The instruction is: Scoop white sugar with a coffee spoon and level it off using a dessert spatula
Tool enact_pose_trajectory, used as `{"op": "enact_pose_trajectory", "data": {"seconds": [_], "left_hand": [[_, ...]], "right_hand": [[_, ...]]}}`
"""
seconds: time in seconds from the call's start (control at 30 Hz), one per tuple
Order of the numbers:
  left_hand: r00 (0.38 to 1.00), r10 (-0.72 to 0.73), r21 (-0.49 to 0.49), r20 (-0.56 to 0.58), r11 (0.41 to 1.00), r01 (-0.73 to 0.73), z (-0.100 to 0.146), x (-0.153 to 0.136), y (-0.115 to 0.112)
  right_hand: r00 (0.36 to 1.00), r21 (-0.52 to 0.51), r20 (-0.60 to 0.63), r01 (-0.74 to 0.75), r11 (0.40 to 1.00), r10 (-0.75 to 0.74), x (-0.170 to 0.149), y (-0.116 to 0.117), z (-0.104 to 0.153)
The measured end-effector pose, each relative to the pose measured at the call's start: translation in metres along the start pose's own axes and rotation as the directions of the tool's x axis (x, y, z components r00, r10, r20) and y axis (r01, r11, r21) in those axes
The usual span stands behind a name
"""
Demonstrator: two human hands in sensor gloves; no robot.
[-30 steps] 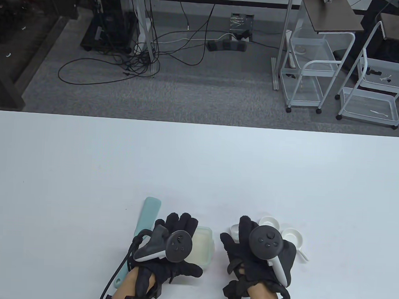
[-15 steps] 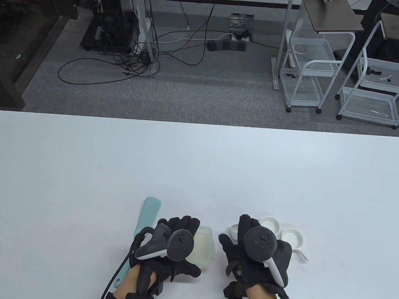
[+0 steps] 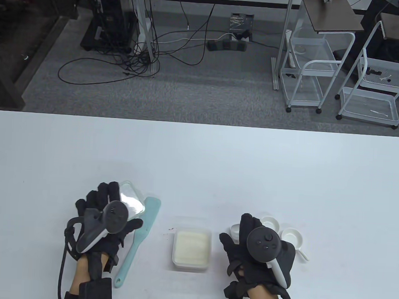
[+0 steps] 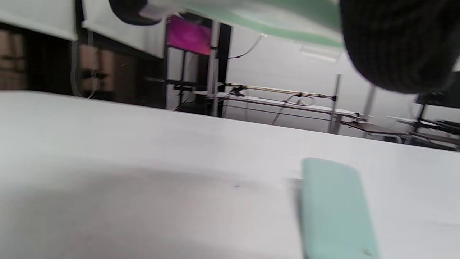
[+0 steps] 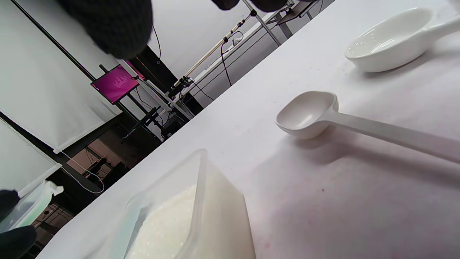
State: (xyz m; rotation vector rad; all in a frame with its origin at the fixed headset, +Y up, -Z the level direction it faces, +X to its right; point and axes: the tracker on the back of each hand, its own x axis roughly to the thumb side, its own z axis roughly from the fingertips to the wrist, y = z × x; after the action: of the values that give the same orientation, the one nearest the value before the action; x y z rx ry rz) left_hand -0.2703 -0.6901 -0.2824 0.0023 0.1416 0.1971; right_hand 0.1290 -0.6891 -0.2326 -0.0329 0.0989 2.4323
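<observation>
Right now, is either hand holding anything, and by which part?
The left hand holds the clear container lid, its fingers curled over the lid's left edge. The right hand holds nothing; it hovers over the coffee spoon.

Table view looks steeply down; both wrist views skim low, sharing the table (image 3: 198, 163).

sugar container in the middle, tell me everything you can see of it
The sugar container is a small squarish tub of translucent, plastic-looking material with rounded corners and a thick rim. It stands upright and uncovered on the white table, filled most of the way with white sugar whose surface lies fairly flat. It sits between the mint spatula and the right hand. Neither hand touches it; nothing rests in it.
</observation>
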Motion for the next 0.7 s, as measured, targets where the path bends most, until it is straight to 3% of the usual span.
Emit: {"op": "enact_pose_trajectory", "data": {"seconds": [0.13,0.4,0.7], "left_hand": [[0.983,0.107,-0.012,-0.150,0.994,-0.110,-0.005,-0.034,-0.006],[0.981,0.066,-0.024,-0.181,0.997,-0.072,-0.008,-0.041,-0.009],[0.961,0.025,-0.199,-0.276,0.976,-0.083,-0.013,-0.057,-0.033]], "right_hand": [[1.000,-0.001,-0.008,0.016,1.000,-0.016,-0.002,-0.002,0.000],[0.999,-0.006,-0.022,0.034,0.999,-0.034,-0.005,-0.006,-0.001],[0.999,0.000,-0.030,0.032,1.000,-0.032,-0.005,-0.007,0.000]]}}
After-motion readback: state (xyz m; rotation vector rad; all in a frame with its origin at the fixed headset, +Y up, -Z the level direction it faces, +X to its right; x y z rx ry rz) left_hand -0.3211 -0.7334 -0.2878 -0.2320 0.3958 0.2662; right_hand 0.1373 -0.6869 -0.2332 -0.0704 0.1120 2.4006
